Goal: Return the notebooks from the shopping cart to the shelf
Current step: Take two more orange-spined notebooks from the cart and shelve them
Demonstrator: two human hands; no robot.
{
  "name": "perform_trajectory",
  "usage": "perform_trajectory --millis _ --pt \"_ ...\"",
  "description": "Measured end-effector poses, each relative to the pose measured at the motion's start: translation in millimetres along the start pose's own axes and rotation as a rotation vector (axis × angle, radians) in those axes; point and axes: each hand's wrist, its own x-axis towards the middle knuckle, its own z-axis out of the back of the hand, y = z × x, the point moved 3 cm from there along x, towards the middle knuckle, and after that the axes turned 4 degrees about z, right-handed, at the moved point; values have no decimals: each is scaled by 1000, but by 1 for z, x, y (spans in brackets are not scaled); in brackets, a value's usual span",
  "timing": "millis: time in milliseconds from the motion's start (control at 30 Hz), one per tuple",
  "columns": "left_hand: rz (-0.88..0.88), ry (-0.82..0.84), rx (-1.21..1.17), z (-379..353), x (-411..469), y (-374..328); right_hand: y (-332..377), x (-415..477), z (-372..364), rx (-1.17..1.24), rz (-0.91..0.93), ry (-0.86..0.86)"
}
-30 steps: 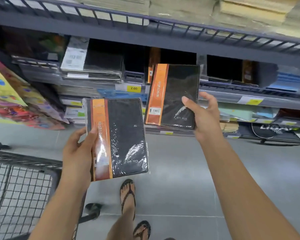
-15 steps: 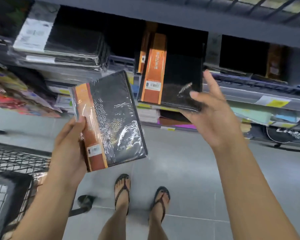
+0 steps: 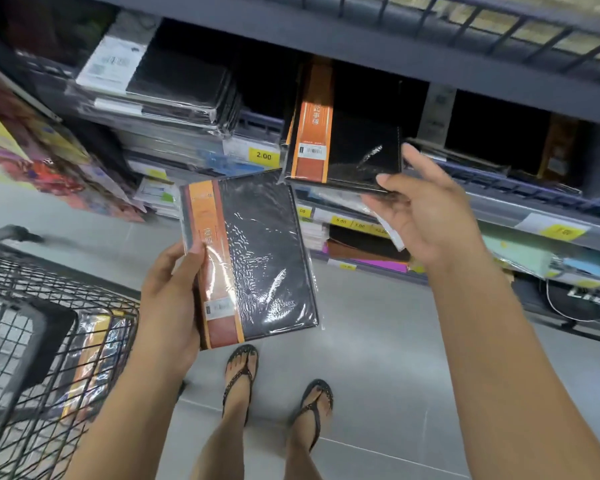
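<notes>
My left hand (image 3: 168, 306) grips the spine edge of a black notebook with an orange band (image 3: 264, 258), wrapped in clear film and held low in front of the shelf. A second, matching notebook (image 3: 347, 143) stands upright in the dark shelf bay (image 3: 371, 39). My right hand (image 3: 430, 216) pinches its lower right corner, thumb on the front and fingers behind. In the wire shopping cart (image 3: 32, 271) at lower left lies another wrapped notebook (image 3: 90, 355), seen through the mesh.
Stacks of black wrapped notebooks (image 3: 174, 84) fill the bay to the left. More notebooks (image 3: 555, 147) stand in the bay to the right. Yellow price tags (image 3: 264, 155) line the shelf rails. Lower shelves hold coloured stationery. My sandalled feet stand on grey floor tiles.
My right hand has carried its notebook up and into the shelf bay. The notebook in my left hand has shifted toward the middle and now sits straighter.
</notes>
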Motion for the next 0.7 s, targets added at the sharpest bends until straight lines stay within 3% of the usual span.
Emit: perform_trajectory --millis 133,400,467,533,700 --pt "12 -28 -8 -1 -6 9 3 1 -10 3 -23 -29" --pt "35 -40 -29 0 -15 11 3 1 -29 -6 -10 -263" --pt "30 -38 -29 1 -15 11 1 2 -29 -114 93 -306" --pt "25 -29 -32 1 -15 10 -1 2 -27 -383 221 -340" --pt "12 -30 7 3 -14 11 -16 -1 -22 -723 380 -178"
